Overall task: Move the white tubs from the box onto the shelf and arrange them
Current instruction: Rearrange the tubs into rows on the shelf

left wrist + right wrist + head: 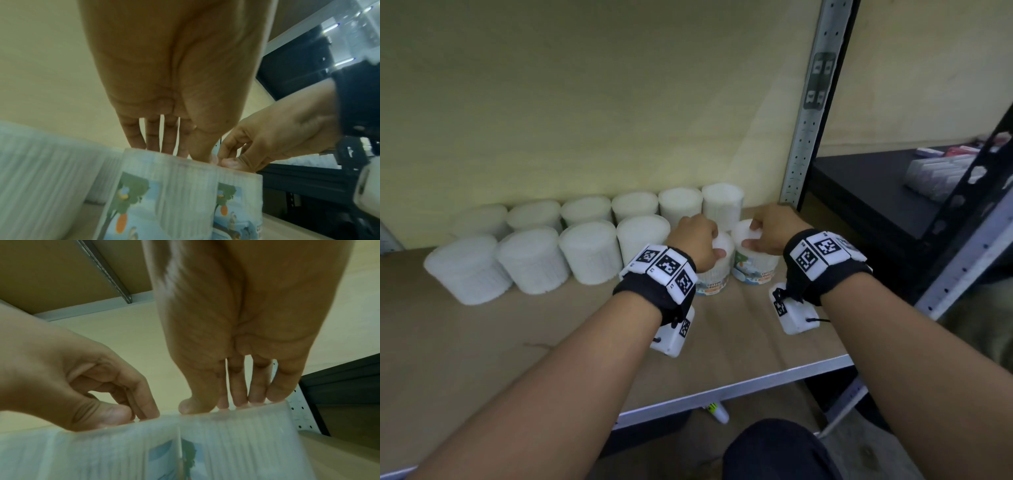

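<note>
A: Where are the tubs?
B: Two labelled tubs stand side by side on the shelf (482, 342), just right of the front row of tubs (530, 260).
A: And the hands?
B: The left hand (697, 241) grips the left tub (714, 270) from above; the right hand (774, 228) grips the right tub (755, 265), fingers (238, 386) curled over its rim.

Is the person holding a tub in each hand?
Yes, the left hand grips the top of one labelled tub and the right hand grips the top of the tub beside it, both standing on the shelf.
</note>
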